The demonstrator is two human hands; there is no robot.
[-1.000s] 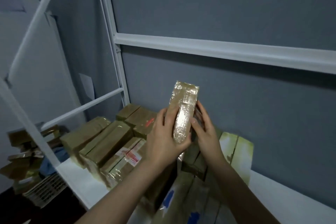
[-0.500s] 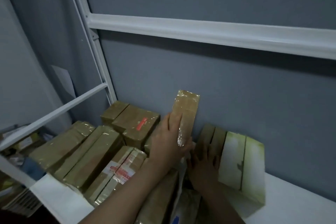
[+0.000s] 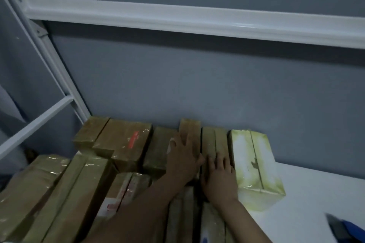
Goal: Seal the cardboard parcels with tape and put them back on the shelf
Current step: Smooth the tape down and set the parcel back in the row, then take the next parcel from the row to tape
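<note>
Head cam, only view. L hand (image 3: 183,157) lies flat on the parcel (image 3: 190,129), fingers straight, pressing and not curled round it. R hand (image 3: 219,180) is flat too, fingers spread on the next parcel (image 3: 214,144) just to the right, gripping nothing.

The parcel sits in the row on the shelf (image 3: 316,193), slotted between brown neighbours. Its far end touches the wall (image 3: 197,85) and pokes up a bit above the rest. Long axis runs straight away from the person, near end to far end. It's dead ahead under the L palm, so L is the nearer hand. R only braces the neighbour, w/ the pale parcel (image 3: 254,163) beyond that.

My read: placing's nearly done, maybe a last push down or back.

Hard to see: the near end is hidden under L hand and forearm, so can't tell if it's fully seated. Pic is dim and blurry. A blue thing (image 3: 349,231) bottom right is cut off, no ID. No tape roll in shot.
</note>
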